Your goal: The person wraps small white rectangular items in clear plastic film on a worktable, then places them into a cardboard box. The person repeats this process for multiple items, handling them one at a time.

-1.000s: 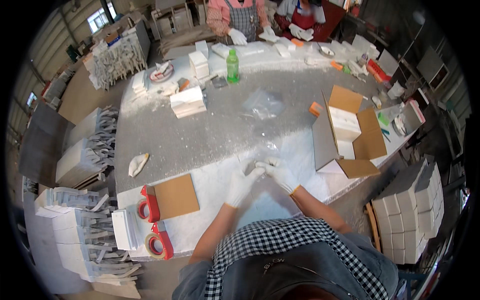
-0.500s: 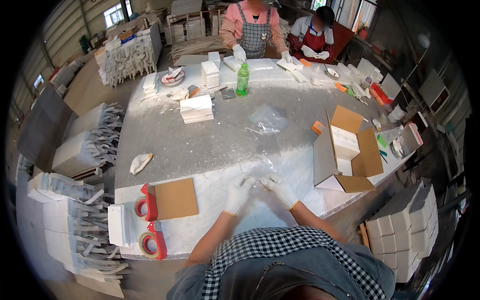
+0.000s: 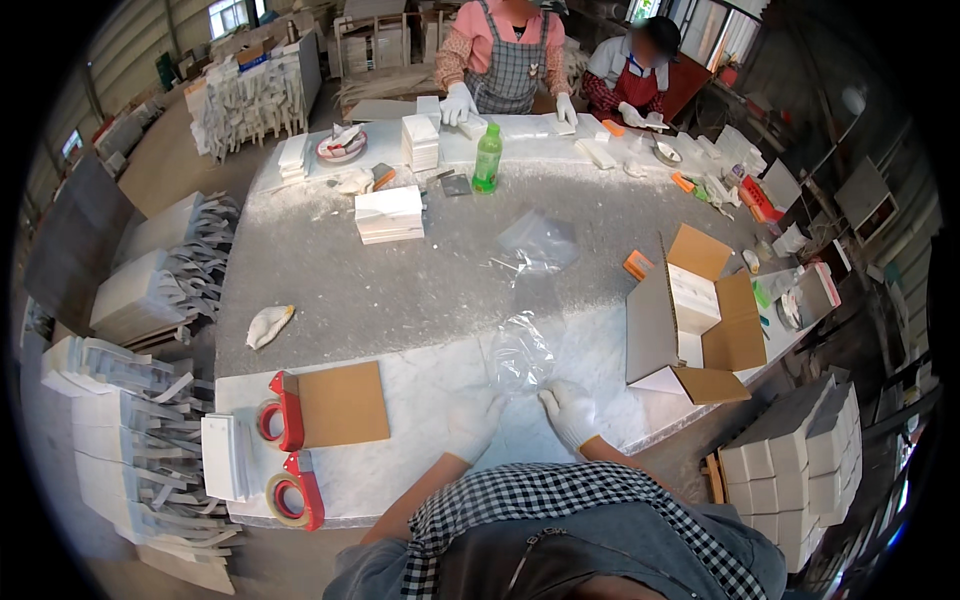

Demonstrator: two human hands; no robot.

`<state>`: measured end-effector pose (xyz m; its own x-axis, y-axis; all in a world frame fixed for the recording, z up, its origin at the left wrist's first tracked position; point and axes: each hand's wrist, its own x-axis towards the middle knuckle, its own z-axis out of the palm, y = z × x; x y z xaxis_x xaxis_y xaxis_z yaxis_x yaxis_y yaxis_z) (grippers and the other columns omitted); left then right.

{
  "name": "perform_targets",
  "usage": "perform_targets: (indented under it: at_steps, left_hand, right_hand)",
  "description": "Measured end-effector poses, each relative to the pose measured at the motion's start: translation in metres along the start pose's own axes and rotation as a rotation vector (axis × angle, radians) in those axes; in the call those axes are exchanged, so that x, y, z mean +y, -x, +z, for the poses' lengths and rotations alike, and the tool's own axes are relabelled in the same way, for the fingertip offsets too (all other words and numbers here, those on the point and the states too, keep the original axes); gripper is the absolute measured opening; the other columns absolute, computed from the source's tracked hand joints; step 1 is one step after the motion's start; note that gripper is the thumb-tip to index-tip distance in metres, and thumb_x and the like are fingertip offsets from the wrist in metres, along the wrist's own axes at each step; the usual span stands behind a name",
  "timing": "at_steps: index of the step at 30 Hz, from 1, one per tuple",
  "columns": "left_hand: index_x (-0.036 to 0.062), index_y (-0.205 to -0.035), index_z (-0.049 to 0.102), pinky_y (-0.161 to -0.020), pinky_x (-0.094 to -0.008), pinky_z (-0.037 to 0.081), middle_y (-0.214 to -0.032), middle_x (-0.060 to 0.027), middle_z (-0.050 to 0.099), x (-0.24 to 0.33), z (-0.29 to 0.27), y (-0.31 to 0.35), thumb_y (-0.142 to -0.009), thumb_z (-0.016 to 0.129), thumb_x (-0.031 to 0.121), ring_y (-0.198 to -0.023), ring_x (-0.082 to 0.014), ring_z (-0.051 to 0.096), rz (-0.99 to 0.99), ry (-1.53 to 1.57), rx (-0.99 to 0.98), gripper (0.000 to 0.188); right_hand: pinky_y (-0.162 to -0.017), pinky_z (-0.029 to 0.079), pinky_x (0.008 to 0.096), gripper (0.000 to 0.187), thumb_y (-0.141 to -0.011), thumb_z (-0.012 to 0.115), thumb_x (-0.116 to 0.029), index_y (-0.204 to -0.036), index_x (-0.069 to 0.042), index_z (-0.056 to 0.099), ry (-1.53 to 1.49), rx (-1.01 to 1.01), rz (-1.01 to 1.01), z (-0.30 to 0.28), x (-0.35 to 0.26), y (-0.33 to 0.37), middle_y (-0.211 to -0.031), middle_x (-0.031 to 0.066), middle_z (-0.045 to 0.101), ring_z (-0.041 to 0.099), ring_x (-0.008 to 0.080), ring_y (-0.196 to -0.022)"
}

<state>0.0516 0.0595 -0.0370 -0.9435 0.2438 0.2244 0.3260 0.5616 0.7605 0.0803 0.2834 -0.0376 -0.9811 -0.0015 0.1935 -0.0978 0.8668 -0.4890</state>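
A clear plastic bag [image 3: 522,352] lies spread on the marble-like near part of the table, its near edge between my two gloved hands. My left hand [image 3: 474,420], in a white knit glove, is closed at the bag's left corner. Closed at the right corner is my right hand [image 3: 567,412], gloved the same way. Farther off, more clear plastic bags [image 3: 540,242] lie on the grey surface. To the right stands an open cardboard box [image 3: 647,318] with white slabs [image 3: 693,300] inside.
At left are a flat cardboard piece [image 3: 343,404], two red tape dispensers [image 3: 290,412], white tiles [image 3: 222,458] and a loose glove [image 3: 270,326]. Across the table stand a green bottle [image 3: 487,160] and tile stacks [image 3: 390,215]. Two people in gloves work at the far edge.
My hands have moved apart and nearer to me, drawing the bag's edge wider. At the far side, a person's hands have shifted among the tiles.
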Motion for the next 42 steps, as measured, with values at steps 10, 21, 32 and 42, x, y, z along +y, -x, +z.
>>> perform_targets:
  at_steps: [10, 21, 32, 42]
  left_hand:
    - [0.0100, -0.098, 0.073, -0.079, -0.0493, 0.049, -0.088, -0.0161, 0.069, -0.017, 0.016, 0.004, -0.093, 0.066, 0.033, -0.086, -0.0370, 0.065, 0.068, -0.041, 0.102, 0.024]
    - [0.0066, -0.099, 0.072, -0.082, -0.0480, 0.051, -0.094, -0.0176, 0.070, -0.012, 0.012, 0.004, -0.093, 0.068, 0.027, -0.090, -0.0378, 0.066, 0.040, -0.036, 0.072, 0.022]
    - [0.0057, -0.098, 0.071, -0.081, -0.0472, 0.052, -0.095, -0.0185, 0.071, -0.008, 0.009, 0.005, -0.094, 0.068, 0.025, -0.091, -0.0385, 0.066, 0.049, -0.042, 0.088, 0.021]
    - [0.0075, -0.098, 0.073, -0.076, -0.0485, 0.050, -0.085, -0.0163, 0.069, -0.001, 0.006, 0.002, -0.093, 0.068, 0.030, -0.083, -0.0369, 0.066, 0.105, -0.036, 0.146, 0.024]
  right_hand:
    - [-0.080, 0.053, 0.0441, 0.019, -0.095, 0.065, -0.026, -0.097, -0.009, 0.072, -0.028, 0.073, -0.011, 0.007, 0.004, -0.001, -0.093, 0.0133, 0.072, 0.068, 0.0343, -0.088]
    - [-0.079, 0.053, 0.0436, 0.018, -0.094, 0.066, -0.026, -0.095, -0.010, 0.073, -0.060, 0.094, -0.019, 0.003, 0.000, -0.003, -0.091, 0.0122, 0.072, 0.068, 0.0336, -0.085]
    - [-0.080, 0.053, 0.0428, 0.018, -0.094, 0.066, -0.025, -0.096, -0.009, 0.073, -0.091, 0.090, -0.012, 0.004, 0.001, -0.002, -0.093, 0.0121, 0.073, 0.069, 0.0330, -0.087]
    - [-0.080, 0.054, 0.0426, 0.018, -0.094, 0.067, -0.026, -0.096, -0.009, 0.074, -0.068, 0.110, -0.015, 0.007, 0.003, -0.001, -0.093, 0.0124, 0.073, 0.069, 0.0328, -0.086]
